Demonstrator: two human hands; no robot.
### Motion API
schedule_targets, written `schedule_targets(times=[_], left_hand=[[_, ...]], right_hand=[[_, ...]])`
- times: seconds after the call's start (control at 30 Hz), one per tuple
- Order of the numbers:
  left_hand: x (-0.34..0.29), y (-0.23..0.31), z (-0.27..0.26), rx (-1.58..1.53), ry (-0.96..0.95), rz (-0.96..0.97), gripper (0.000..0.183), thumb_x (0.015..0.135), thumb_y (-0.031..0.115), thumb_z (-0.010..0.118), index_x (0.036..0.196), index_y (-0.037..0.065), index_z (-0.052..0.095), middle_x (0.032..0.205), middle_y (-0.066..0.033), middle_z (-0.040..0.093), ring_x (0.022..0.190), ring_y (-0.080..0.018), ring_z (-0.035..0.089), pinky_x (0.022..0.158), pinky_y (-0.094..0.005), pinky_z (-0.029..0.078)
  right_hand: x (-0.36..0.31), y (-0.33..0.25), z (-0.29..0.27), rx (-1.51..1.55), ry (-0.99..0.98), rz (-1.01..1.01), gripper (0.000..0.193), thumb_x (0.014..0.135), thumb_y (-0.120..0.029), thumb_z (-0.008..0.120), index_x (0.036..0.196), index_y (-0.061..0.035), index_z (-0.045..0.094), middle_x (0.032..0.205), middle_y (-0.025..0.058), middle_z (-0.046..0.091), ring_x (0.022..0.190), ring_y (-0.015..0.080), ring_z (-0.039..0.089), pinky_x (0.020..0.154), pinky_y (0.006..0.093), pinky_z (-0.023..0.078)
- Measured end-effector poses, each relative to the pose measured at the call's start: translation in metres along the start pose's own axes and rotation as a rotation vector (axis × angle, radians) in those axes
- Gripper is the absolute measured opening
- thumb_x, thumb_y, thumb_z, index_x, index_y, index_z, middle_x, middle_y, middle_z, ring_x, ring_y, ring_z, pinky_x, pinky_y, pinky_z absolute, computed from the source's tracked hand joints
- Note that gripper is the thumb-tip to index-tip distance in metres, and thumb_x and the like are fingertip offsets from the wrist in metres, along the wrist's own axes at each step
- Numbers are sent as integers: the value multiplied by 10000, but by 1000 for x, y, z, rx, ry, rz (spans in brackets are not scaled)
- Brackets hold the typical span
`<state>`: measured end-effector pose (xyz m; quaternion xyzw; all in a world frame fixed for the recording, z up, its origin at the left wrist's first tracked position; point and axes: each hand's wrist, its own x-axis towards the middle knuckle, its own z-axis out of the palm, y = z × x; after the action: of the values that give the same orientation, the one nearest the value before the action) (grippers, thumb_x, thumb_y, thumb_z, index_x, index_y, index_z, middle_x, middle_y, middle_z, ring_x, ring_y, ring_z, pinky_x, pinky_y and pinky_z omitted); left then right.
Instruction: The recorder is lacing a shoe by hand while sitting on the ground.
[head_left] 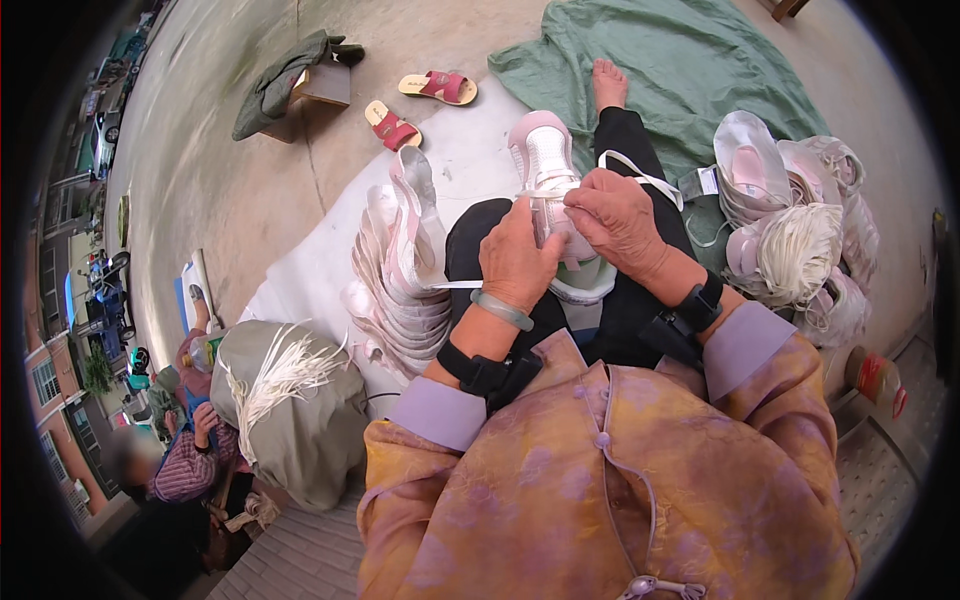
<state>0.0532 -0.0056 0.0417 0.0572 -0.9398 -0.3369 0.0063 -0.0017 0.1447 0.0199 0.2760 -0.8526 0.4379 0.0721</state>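
Note:
A white and pink shoe upper (543,150) lies across my lap with its toe pointing away from me. My left hand (518,255) grips its near left side, the thumb pressed on the upper by the eyelets. From the right, my right hand (618,222) has fingers pinched over the lacing. A flat white shoelace (645,176) loops out past that hand over my right leg. The other lace end sticks out left of my left wrist. What exactly lies between the right fingertips is hidden.
Nested shoe uppers (405,270) stand stacked at my left. More uppers (755,170) pile up at right with a bundle of white laces (800,250). Another lace bundle (285,385) rests on a covered mound. Red slippers (440,87) lie ahead; a person (190,465) sits at far left.

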Motion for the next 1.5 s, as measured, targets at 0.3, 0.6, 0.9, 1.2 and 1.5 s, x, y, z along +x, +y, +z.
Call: schedule_targets(times=[0.3, 0.6, 0.9, 1.2, 1.5], left_hand=[[-2, -1, 3, -63, -29, -88, 266, 684, 117, 545, 941, 48, 543, 709, -170, 599, 684, -370, 578, 633, -452, 448], [-1, -6, 6, 45, -39, -59, 353, 678, 93, 560, 1025, 28, 562, 716, -140, 605, 629, -317, 587, 617, -381, 465], [14, 40, 14, -217, -34, 385, 190, 785, 109, 563, 960, 38, 582, 845, -135, 594, 739, -310, 588, 645, -344, 464], [17, 35, 10, -285, -335, 319, 95, 753, 105, 597, 803, 32, 630, 680, -114, 605, 632, -253, 601, 595, -300, 464], [9, -4, -18, -348, 35, -148, 62, 719, 88, 606, 730, 27, 612, 638, -95, 593, 544, -255, 559, 538, -328, 454]], right_hand=[[5, -6, 21, -114, -169, -65, 56, 645, -153, 621, 687, -135, 588, 701, 14, 512, 703, 196, 535, 641, 359, 327], [13, 6, -15, -320, -21, -338, 33, 636, -120, 588, 632, -141, 563, 638, -7, 459, 640, 173, 500, 661, 343, 325], [-21, -3, -92, -245, -129, -257, 131, 616, -99, 683, 647, -89, 556, 641, 9, 471, 619, 200, 503, 706, 358, 345], [-23, 2, -80, -141, -149, -206, 120, 626, -94, 681, 675, -92, 571, 675, 11, 487, 654, 189, 511, 722, 373, 351], [-22, 8, -28, -137, -225, -67, 359, 680, -226, 680, 969, -86, 519, 817, 64, 549, 777, 237, 541, 680, 369, 367]])
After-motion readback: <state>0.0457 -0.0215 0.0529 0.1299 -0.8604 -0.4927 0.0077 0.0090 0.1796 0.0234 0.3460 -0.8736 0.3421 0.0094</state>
